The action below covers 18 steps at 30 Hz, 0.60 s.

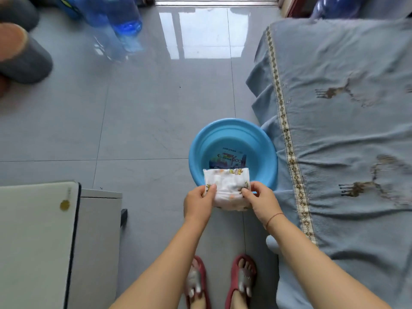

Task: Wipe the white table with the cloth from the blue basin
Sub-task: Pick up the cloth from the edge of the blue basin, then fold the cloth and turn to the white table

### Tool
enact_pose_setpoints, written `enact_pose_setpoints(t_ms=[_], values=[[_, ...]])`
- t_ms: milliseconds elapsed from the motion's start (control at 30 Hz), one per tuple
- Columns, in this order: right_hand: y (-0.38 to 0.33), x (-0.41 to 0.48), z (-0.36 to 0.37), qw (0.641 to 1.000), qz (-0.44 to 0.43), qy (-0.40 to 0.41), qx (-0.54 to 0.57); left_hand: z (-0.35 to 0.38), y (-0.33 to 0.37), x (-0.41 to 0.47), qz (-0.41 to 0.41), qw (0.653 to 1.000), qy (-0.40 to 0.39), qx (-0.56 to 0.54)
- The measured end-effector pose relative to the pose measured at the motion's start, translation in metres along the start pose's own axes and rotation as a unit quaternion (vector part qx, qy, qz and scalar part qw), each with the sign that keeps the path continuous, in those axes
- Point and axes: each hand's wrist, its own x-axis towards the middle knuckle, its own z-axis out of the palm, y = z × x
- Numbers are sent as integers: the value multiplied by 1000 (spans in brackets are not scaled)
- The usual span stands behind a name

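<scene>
- I see grey floor tiles, a white table lower left, a blue cover right.
- Folded printed cloth: over near rim of blue basin, top edge running left-right.
- Grip: left hand and right hand each pinch one side.

Blue basin and white table on grey tiled floor.

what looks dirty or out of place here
A yellow-brown spot sits on the table near its right edge, with a faint streak above it; it looks like a stain. Nothing else stands out.
</scene>
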Motion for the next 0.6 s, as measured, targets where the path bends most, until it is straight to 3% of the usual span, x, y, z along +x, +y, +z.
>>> enact_pose_setpoints(t_ms=[300,600], values=[[-166,-119,15,989,-116,-45,77,-137,114,-112,61,992,33,-102],[-265,-246,44,962,-169,-179,116,-237,133,-242,98,957,134,-237]])
